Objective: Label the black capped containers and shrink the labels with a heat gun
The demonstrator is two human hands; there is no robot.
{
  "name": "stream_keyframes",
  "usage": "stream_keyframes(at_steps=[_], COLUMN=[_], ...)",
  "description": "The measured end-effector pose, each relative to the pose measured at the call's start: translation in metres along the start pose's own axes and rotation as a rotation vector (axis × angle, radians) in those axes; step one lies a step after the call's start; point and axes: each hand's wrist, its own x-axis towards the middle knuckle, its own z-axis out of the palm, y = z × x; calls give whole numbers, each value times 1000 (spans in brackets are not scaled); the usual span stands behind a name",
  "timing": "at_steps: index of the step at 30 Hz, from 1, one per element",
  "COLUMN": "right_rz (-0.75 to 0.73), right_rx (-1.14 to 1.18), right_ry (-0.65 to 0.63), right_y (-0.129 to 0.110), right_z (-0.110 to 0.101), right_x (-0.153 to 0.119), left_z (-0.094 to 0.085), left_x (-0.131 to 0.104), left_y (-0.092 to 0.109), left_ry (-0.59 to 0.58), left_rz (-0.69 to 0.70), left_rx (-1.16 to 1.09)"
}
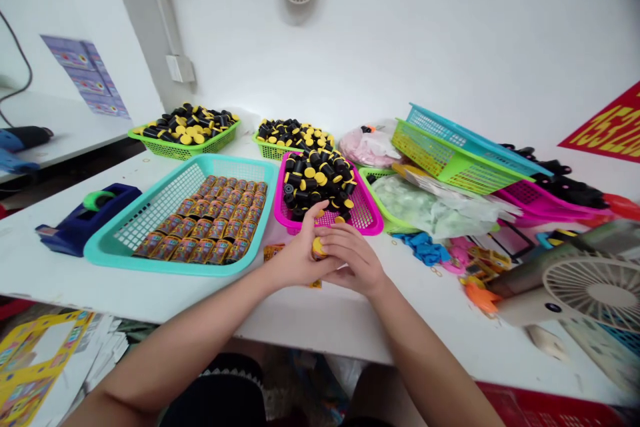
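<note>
My left hand and my right hand meet over the table's front part, fingers closed around a small canister. Only its yellow cap shows; the body is hidden by my fingers. Just behind them, a magenta basket holds a heap of black canisters with yellow caps. To the left, a turquoise basket contains rows of canisters wrapped in colourful printed labels. A printed label lies on the table, partly covered by my left hand.
Two green baskets of black and yellow canisters stand at the back. A blue tape dispenser sits at far left. On the right are stacked baskets, a plastic bag, blue pieces and a fan.
</note>
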Motion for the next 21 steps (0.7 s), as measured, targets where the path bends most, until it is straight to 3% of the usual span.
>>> stream_keyframes(at_steps=[3, 6, 9, 11, 13, 16, 18, 21], right_rz=[-3, 54, 257, 507, 798, 1111, 1166, 1175], right_rx=[-60, -73, -89, -103, -120, -83, -20, 24], right_ry=[35, 97, 191, 151, -72, -585, -778, -898], right_y=[3, -1, -2, 5, 19, 47, 66, 85], right_z=[2, 2, -3, -5, -5, 5, 16, 35], right_x=[-3, -1, 4, 10, 19, 40, 52, 60], left_z=[2, -8, -39, -73, -112, -165, -189, -209], left_x=[1, -5, -14, -15, -10, 9, 26, 49], left_y=[7, 35, 67, 79, 79, 62, 47, 25], left_ry=[163, 212, 253, 264, 266, 279, 269, 243], left_rz=[28, 16, -13, -26, -31, -121, -242, -417], left_rx=[136, 368, 608, 754, 891, 1036, 1073, 1102])
